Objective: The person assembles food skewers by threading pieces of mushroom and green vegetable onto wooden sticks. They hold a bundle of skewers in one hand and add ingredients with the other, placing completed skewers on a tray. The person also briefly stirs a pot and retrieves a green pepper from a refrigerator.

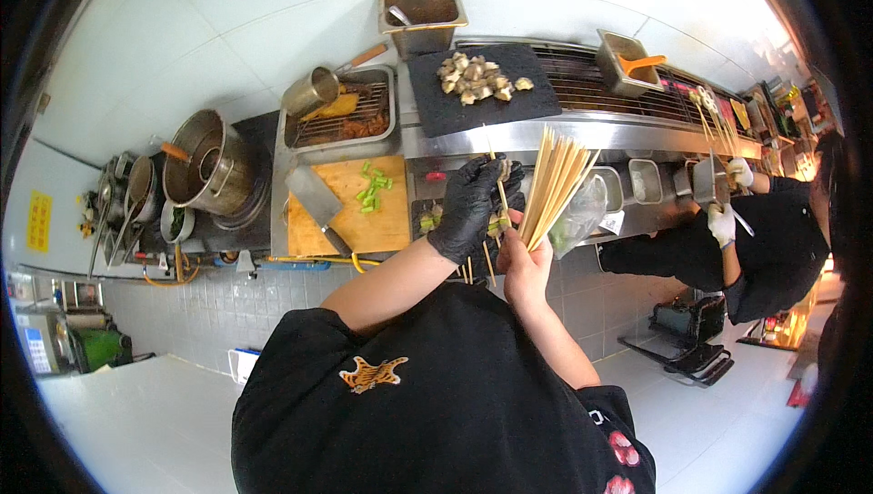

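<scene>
My left hand, in a black glove, grips a greyish piece of food at a bamboo skewer. Green and pale pieces are threaded lower on that skewer. Bare, my right hand clasps a thick bundle of bamboo skewers and pinches the loaded skewer near its lower end. Under my hands, partly hidden, more skewers with green pieces rest on a dark surface. Beyond them, pale chunks with dark edges are heaped on a black slab.
Left of my hands, a cleaver and cut green pieces lie on a wooden board. A large pot stands farther left. A clear plastic bag is at right. A co-worker in white gloves handles a metal container.
</scene>
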The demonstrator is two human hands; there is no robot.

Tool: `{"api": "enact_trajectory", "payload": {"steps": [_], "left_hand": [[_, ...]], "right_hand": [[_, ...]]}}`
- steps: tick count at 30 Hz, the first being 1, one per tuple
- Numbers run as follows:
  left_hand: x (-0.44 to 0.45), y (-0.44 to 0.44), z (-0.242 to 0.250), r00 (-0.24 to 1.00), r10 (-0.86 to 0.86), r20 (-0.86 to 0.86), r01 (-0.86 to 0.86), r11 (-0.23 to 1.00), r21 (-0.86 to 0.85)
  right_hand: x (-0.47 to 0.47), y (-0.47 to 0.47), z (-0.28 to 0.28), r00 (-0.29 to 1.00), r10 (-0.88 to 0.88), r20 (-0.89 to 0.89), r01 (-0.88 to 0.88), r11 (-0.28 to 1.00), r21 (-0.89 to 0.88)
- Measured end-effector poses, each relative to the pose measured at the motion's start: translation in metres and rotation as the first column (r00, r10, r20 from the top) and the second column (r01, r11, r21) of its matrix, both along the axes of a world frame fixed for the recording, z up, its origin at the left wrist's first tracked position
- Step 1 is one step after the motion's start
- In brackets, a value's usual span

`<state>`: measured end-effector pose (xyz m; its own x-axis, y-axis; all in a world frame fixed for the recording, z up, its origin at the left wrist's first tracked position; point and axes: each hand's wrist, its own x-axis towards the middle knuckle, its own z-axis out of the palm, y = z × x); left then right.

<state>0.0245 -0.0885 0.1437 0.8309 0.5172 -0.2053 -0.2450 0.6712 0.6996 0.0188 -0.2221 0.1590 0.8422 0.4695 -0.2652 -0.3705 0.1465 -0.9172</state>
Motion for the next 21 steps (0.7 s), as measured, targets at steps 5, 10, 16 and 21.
{"api": "enact_trajectory", "payload": {"steps": [5,10,16,21], "left_hand": [[-0.005,0.005,-0.007,0.999,-0.032,0.041,0.037,0.991,-0.132],[-0.001,0.011,-0.02,0.998,0.061,0.028,-0.06,0.996,-0.062],[-0.031,0.075,-0.116,0.95,0.133,-0.281,0.084,0.76,0.644],[-0.109,0.154,-0.229,0.566,0.715,-0.411,0.433,0.166,0.886]], "right_hand": [[-0.002,0.004,-0.01,0.999,0.044,-0.002,-0.044,0.999,0.013],[-0.004,0.003,-0.016,0.998,0.063,0.008,-0.062,0.997,-0.037],[0.001,-0.005,-0.016,0.999,-0.009,-0.053,0.009,1.0,0.011],[0.003,-0.012,-0.012,0.998,-0.029,-0.05,0.031,0.999,0.035]]}}
